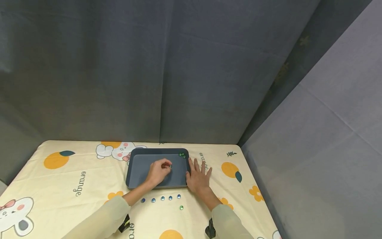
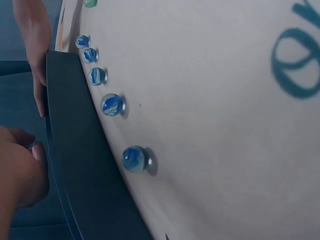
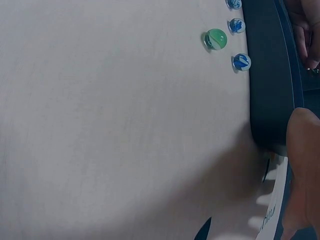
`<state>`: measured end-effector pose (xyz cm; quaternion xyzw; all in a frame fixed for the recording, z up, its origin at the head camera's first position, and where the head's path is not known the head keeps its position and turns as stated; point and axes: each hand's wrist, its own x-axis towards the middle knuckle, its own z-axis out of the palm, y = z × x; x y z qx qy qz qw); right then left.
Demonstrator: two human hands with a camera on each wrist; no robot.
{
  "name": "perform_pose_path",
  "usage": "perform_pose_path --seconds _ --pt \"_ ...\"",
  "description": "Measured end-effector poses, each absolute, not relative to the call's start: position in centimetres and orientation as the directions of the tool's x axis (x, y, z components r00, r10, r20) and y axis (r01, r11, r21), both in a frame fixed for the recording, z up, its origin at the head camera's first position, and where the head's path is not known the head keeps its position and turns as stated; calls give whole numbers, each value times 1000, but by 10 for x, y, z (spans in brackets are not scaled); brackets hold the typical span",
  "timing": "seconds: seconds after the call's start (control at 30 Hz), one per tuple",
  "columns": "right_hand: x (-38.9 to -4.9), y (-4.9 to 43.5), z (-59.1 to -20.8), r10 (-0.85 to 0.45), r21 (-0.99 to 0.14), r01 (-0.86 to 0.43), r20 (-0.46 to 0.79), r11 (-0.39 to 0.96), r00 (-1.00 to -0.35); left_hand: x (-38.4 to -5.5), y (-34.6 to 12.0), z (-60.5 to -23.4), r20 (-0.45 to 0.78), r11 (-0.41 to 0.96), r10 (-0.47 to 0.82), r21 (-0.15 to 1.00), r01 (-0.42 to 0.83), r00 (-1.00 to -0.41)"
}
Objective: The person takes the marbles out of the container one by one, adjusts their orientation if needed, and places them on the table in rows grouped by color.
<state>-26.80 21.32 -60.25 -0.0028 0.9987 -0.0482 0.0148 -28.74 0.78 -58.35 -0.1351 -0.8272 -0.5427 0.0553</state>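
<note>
Over the middle of a dark grey tray, my left hand pinches a small marble between thumb and fingertips. Mostly hidden by the fingers, the marble only shows a sliver in the left wrist view. My right hand rests at the tray's right side with fingers spread, its thumb at the rim. In the tray's far right corner sit several green marbles. Along the near side, outside the tray, several blue swirled marbles lie in a row on the cloth.
A single green marble lies on the cloth, nearer to me than the blue row. The patterned tablecloth bears oranges, flowers and rabbits. Grey curtains rise behind the table and along its right side.
</note>
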Motion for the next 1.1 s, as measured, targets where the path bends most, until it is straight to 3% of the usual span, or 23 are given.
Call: perform_pose_path --seconds 0.57,1.1 --pt "-269 213 -604 3 -86 6 -35 996 -999 -254 0 -569 207 353 266 888 295 -941" --pt "-269 213 -604 -3 -107 -1 -22 994 -1000 -207 -5 -581 202 338 387 877 342 -900"
